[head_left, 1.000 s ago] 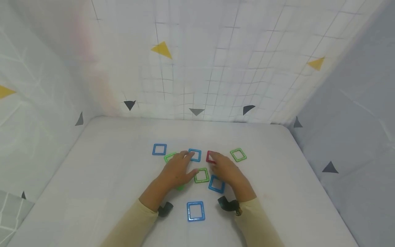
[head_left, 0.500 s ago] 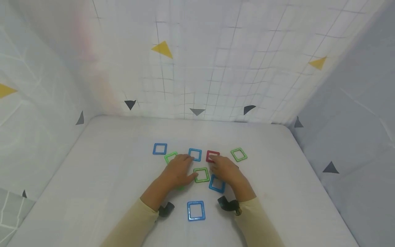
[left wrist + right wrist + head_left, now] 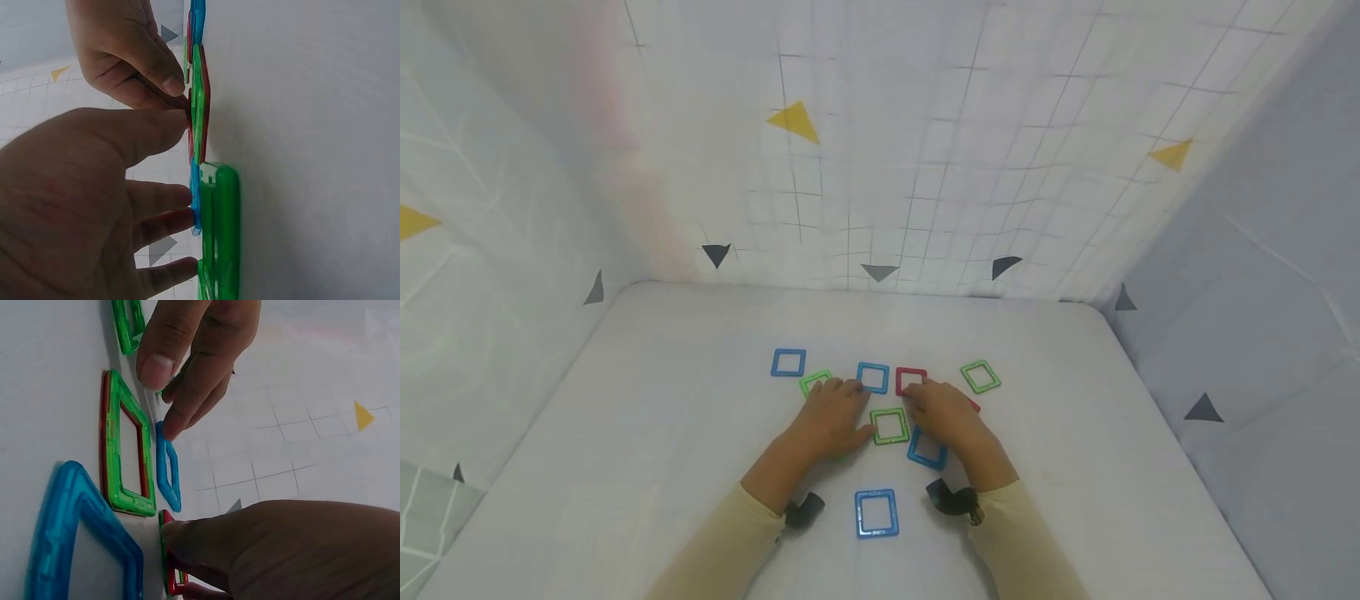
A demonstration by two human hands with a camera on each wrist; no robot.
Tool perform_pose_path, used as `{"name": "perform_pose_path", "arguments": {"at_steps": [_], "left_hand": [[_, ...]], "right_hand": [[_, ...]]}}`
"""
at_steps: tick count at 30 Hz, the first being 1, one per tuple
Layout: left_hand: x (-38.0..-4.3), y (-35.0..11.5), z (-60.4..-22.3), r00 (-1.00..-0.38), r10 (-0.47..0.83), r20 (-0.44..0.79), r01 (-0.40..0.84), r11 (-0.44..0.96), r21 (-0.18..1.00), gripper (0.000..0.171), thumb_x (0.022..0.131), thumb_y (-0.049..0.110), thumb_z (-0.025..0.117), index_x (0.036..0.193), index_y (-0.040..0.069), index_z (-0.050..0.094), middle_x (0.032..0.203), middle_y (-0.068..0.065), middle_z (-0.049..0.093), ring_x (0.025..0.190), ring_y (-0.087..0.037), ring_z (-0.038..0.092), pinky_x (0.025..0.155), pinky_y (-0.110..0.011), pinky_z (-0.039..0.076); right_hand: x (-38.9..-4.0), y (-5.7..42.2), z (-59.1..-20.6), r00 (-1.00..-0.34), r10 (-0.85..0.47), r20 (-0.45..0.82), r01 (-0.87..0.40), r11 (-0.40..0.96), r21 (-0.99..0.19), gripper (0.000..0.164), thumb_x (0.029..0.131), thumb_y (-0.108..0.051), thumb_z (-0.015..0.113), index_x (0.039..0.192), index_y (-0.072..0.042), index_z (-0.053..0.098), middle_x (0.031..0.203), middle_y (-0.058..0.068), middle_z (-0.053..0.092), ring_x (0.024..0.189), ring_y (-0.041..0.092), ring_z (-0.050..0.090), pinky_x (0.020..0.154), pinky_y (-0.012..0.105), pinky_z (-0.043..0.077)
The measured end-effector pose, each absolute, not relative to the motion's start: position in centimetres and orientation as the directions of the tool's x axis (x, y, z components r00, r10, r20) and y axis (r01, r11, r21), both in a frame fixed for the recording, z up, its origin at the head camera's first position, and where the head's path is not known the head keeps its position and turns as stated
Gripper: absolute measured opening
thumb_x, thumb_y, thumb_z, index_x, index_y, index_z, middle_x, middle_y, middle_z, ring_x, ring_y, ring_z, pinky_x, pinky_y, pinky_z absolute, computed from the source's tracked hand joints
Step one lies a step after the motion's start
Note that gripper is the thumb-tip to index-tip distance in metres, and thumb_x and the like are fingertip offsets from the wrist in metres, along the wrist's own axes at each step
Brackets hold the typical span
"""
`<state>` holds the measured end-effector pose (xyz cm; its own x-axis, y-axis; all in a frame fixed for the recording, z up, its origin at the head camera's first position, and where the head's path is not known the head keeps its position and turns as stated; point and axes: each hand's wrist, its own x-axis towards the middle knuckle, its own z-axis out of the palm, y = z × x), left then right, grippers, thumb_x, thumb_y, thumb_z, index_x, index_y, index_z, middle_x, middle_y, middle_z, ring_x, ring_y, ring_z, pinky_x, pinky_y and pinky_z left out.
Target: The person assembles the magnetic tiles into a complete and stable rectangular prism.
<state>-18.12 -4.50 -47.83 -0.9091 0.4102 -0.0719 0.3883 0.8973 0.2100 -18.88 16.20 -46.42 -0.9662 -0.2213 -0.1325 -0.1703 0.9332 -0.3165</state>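
Observation:
Square frame-shaped magnetic tiles lie on a white table. My left hand (image 3: 833,418) stretches over them with spread, fairly straight fingers. Its fingertips touch the lower edge of a blue tile (image 3: 874,364), and its thumb is beside a green tile (image 3: 889,411) that has red beneath it in the right wrist view. Part of another green tile (image 3: 815,376) shows past the left fingers. My right hand (image 3: 951,414) pinches the lower edge of a red tile (image 3: 912,369) between thumb and finger. In the right wrist view, green shows along that red tile's (image 3: 165,517) underside.
Blue tiles lie at the far left (image 3: 788,351), under the right wrist (image 3: 925,462) and near the front (image 3: 876,535). A green tile (image 3: 981,363) lies at the far right. A red corner (image 3: 974,405) shows past the right hand. Dark wrist cameras (image 3: 805,510) hang under both cuffs.
The red tile has slid slightly left, towards the blue tile, with my right fingers on it. My left fingertips have drawn back a little from inside the blue tile.

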Motion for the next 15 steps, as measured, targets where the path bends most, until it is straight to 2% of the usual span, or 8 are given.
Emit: {"name": "perform_pose_path", "arguments": {"at_steps": [9, 15], "left_hand": [[-18.0, -4.4, -47.9, -0.908, 0.418, -0.035, 0.407, 0.898, 0.166, 0.055, 0.097, 0.044, 0.060, 0.143, 0.014, 0.055, 0.148, -0.005, 0.050, 0.140, -0.031, 0.043, 0.118, -0.057, 0.029], [-18.3, -4.5, -48.2, -0.900, 0.436, -0.011, 0.430, 0.891, 0.146, 0.049, 0.097, 0.041, 0.062, 0.138, 0.014, 0.059, 0.141, -0.006, 0.055, 0.135, -0.029, 0.047, 0.117, -0.053, 0.034]], "right_hand": [[-19.0, 16.0, -47.3, -0.979, -0.197, -0.054, -0.171, 0.936, -0.307, 0.032, 0.093, -0.024, 0.071, 0.125, -0.020, 0.071, 0.121, 0.001, 0.070, 0.121, 0.025, 0.061, 0.105, 0.044, 0.049], [-19.4, 15.8, -48.2, -0.986, -0.164, 0.034, -0.166, 0.929, -0.331, 0.026, 0.090, -0.022, 0.075, 0.115, -0.020, 0.076, 0.110, -0.002, 0.072, 0.112, 0.021, 0.060, 0.101, 0.039, 0.053]]}}
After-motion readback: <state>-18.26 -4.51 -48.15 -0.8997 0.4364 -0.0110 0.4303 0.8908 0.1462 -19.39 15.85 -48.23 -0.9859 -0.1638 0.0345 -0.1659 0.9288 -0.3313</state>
